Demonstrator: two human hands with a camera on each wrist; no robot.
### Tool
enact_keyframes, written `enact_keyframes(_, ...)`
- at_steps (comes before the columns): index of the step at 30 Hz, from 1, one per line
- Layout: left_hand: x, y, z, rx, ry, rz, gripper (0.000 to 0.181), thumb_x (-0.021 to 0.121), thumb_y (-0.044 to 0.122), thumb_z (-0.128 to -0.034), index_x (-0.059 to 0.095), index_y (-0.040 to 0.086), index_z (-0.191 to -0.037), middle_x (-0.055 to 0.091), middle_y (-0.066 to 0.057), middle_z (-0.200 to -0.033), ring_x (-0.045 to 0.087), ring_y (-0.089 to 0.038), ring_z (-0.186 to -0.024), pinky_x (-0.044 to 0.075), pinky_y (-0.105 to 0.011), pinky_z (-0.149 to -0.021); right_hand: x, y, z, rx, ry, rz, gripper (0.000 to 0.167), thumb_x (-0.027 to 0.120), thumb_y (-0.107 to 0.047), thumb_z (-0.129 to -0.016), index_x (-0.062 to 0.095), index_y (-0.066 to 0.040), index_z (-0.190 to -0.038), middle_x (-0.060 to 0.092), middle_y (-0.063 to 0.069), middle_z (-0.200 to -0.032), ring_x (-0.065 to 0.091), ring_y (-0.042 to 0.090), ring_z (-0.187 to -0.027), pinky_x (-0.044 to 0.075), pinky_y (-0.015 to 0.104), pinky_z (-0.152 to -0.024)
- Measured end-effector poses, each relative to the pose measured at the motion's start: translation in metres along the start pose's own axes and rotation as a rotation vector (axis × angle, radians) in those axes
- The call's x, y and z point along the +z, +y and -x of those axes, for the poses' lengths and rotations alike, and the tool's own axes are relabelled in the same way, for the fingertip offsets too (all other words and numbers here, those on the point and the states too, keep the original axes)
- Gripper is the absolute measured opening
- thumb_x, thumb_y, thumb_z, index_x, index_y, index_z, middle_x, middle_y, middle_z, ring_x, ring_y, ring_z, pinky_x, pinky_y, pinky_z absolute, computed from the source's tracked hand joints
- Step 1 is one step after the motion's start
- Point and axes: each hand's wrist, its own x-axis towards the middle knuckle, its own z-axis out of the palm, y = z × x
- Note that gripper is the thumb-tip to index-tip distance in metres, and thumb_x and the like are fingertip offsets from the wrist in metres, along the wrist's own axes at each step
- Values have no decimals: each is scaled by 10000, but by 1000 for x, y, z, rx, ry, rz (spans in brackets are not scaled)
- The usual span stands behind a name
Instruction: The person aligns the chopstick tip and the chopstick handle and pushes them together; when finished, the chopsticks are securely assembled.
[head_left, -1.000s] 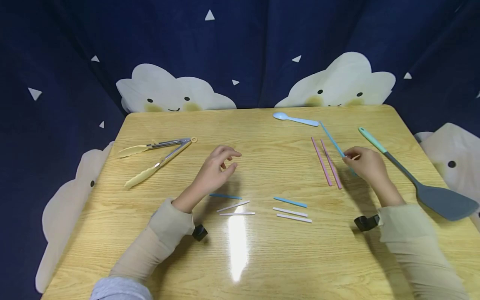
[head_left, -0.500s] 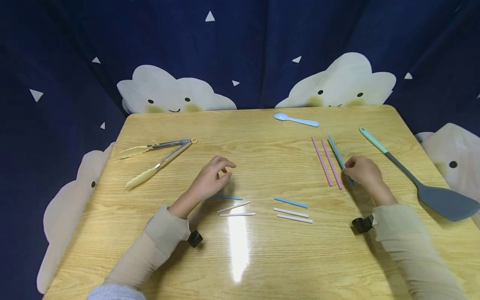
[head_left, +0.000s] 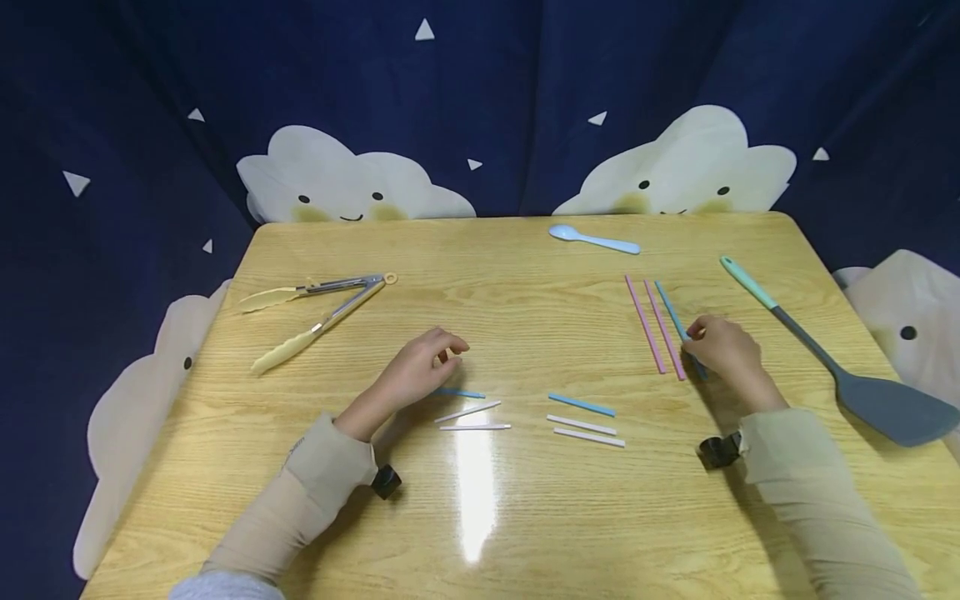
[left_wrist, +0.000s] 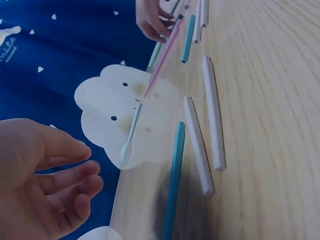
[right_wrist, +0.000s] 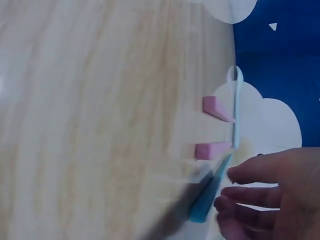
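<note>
In the head view a blue stick [head_left: 670, 308] lies beside two pink sticks [head_left: 645, 323], roughly parallel to them. My right hand [head_left: 723, 346] is over its near half; in the right wrist view thumb and fingertips are parted, right beside the blue stick [right_wrist: 207, 197]. Whether they touch it I cannot tell. My left hand [head_left: 416, 367] hovers above the table with loosely bent fingers and holds nothing. Below it lie a short blue stick [head_left: 461, 392] and two white sticks [head_left: 475, 427]. Another short blue stick [head_left: 581, 405] and two white sticks [head_left: 588, 437] lie to their right.
Yellow-tipped tongs [head_left: 322, 325] lie spread at the left of the wooden table [head_left: 555, 517]. A light-blue spoon [head_left: 595, 241] rests near the back edge. On the right is a grey turner [head_left: 892, 404] with a mint handle. A dark-blue curtain [head_left: 502, 83] hangs behind.
My right hand has brought the long blue stick down and nearer me, alongside the pink ones, and the finger gap has widened. My left hand has drawn slightly back towards me.
</note>
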Motion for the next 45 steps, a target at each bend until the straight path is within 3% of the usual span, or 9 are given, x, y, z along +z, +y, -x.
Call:
enact_keyframes(6, 3, -1, 0, 23, -88, -80, 167, 553, 86, -872, 635, 44, -1012, 616, -32, -879, 553, -141, -764, 449, -262, -651, -3, -15, 3, -38, 112, -15, 379, 471, -247, -904, 494, 27, -1165, 563, 226, -983, 524, 230, -613, 395, 306, -442)
enact_keyframes(9, 6, -3, 1, 58, -124, -125, 143, 578, 77, -856, 649, 44, -975, 610, -22, -845, 550, -142, -766, 451, -263, -668, -3, -28, 6, -85, 124, -27, 381, 485, -232, -903, 490, 25, -1184, 553, 215, -975, 498, 219, -598, 379, 290, -431)
enact_keyframes(14, 11, -7, 5, 108, -139, -209, 59, 618, 91, -829, 668, 79, -858, 574, 8, -787, 500, -133, -722, 425, -250, -642, 0, -51, 10, -185, 67, -43, 363, 509, -211, -895, 502, 15, -1180, 566, 182, -958, 498, 198, -615, 368, 289, -455)
enact_keyframes(20, 15, -12, 9, 86, -158, -277, 40, 654, 84, -789, 662, 84, -829, 538, 3, -774, 454, -135, -710, 393, -254, -624, 17, -77, 14, -397, -42, -21, 197, 553, -137, -866, 608, -12, -1007, 574, 66, -825, 500, 142, -625, 394, 283, -509)
enact_keyframes(25, 19, -18, 10, 74, -125, -305, 40, 669, 81, -772, 635, 98, -781, 495, 10, -753, 424, -150, -706, 372, -271, -617, 35, -94, 21, -570, -117, 45, 31, 628, -137, -830, 614, -111, -837, 538, -34, -764, 473, 94, -645, 404, 257, -549)
enact_keyframes(29, 20, -21, 9, 82, -104, -323, 77, 678, 97, -767, 610, 116, -736, 479, 20, -736, 425, -158, -708, 367, -276, -615, 47, -103, 26, -658, -142, 78, 70, 664, -168, -804, 595, -156, -803, 491, -72, -727, 430, 72, -618, 377, 235, -531)
enact_keyframes(33, 20, -21, 8, 92, -106, -331, 81, 673, 105, -769, 603, 125, -733, 478, 25, -738, 429, -159, -710, 369, -278, -614, 55, -109, 29, -706, -164, 107, 115, 674, -208, -796, 577, -146, -806, 451, -63, -687, 384, 61, -583, 329, 214, -498)
enact_keyframes(38, 21, -22, 8, 90, -109, -337, 84, 670, 102, -770, 604, 135, -730, 477, 34, -737, 426, -146, -705, 367, -270, -610, 62, -114, 30, -704, -200, 150, 176, 689, -246, -783, 546, -144, -796, 436, -46, -685, 370, 64, -574, 306, 210, -491)
enact_keyframes(45, 20, -23, 6, 114, -102, -337, 87, 669, 111, -786, 600, 133, -736, 490, 42, -733, 437, -132, -690, 373, -260, -607, 64, -119, 30, -735, -132, 267, 184, 690, -191, -775, 510, -165, -745, 371, -67, -663, 353, 81, -573, 270, 211, -466)
